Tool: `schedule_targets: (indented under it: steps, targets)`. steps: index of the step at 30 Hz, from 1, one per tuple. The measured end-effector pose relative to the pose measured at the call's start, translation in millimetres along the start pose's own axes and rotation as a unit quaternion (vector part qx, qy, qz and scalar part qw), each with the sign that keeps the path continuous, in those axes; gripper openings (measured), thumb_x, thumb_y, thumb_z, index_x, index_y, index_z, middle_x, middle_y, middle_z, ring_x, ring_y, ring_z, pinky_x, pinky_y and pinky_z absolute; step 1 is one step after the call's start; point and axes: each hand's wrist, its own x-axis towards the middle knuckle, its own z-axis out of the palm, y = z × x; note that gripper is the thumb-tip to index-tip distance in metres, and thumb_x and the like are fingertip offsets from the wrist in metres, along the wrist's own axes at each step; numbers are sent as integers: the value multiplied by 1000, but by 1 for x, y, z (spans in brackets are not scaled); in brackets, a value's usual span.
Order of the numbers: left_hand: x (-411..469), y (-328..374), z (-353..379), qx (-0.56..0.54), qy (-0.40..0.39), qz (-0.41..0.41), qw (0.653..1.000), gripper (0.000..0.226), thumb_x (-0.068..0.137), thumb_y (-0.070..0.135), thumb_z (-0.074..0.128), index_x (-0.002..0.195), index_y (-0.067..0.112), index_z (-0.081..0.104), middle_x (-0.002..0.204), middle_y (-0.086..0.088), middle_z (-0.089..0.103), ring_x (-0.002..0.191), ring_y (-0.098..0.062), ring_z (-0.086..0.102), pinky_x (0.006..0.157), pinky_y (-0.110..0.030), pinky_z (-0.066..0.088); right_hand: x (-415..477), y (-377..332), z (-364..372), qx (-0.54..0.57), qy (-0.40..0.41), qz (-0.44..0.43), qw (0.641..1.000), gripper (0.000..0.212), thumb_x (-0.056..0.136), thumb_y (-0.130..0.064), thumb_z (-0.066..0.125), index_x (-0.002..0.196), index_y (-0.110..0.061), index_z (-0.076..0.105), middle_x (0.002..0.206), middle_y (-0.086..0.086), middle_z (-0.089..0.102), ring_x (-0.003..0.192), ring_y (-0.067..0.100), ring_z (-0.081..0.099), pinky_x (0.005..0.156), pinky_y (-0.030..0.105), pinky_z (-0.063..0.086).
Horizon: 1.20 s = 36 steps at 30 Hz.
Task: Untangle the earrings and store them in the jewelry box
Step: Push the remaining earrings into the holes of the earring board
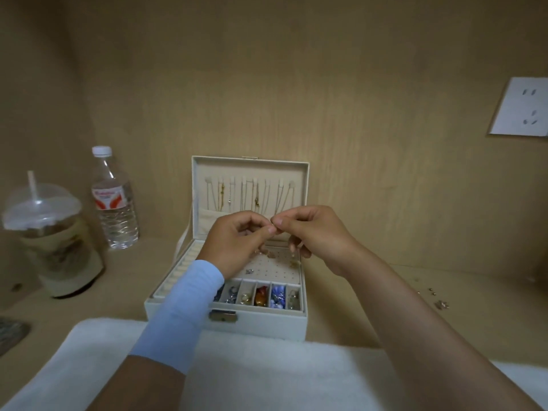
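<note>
Overhead, fingers [271, 229] pinching tiny earring [273, 226], cream rectangular jewelry box [261, 323]

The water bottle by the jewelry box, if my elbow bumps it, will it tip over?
Probably fairly easily: the water bottle is tall and narrow, and looks only partly filled. Its cap is on, so a spill seems unlikely. Once down, it would likely roll.

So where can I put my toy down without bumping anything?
Best spot: the bare shelf between the jewelry box and the loose bits on the right. The white towel in front is partly free. The left is crowded by the iced drink and bottle.
</note>
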Motion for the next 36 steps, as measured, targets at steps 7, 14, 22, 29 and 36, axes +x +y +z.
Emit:
schedule_targets:
  steps: [7, 14, 22, 29, 36]
  targets:
    - [3, -12, -23, -11, -1, -29, 1000, 6, 85, 11, 73, 89, 14, 77, 62, -2, 66, 51, -8, 53, 54, -20, 48, 11, 6, 14, -23, -26, -26, 999, 12, 89, -13, 72, 100, -12, 79, 70, -2, 73, 51, 11, 52, 43, 21, 38]
    - [3, -15, -29, -30, -24, -46, 998, 12, 90, 8, 67, 97, 15, 75, 79, -13, 72, 62, -16, 59, 58, -24, 50, 12, 5, 17, 11, -58, -17, 998, 14, 90, -9, 71, 104, -9, 71, 59, -9, 66, 47, 11, 44, 41, 20, 35]
    - [7, -11, -34, -24, -21, -55, 998, 8, 91, 11, 66, 92, 12, 74, 72, -6, 69, 62, -18, 58, 59, -29, 51, 12, 4, 24, 33, -5, -16, 999, 11, 86, -14, 76, 96, -10, 76, 67, 2, 71, 47, 13, 45, 40, 21, 36]
    - [8, -9, -39, -3, -17, -59, 998, 9, 89, 12, 68, 93, 12, 76, 68, -2, 69, 61, -7, 62, 56, -19, 52, 16, 9, 31, -98, 38, -109, 988, 16, 74, -14, 87, 88, -16, 80, 83, -3, 77, 75, 2, 70, 73, 19, 57]
    - [8, -9, -43, 4, -5, -62, 998, 6, 83, 13, 75, 88, 15, 77, 77, -9, 73, 62, -9, 62, 56, -17, 50, 15, 9, 37, -124, 45, -133, 982, 15, 74, -25, 86, 88, -22, 80, 83, -10, 76, 80, 0, 70, 75, 15, 56]
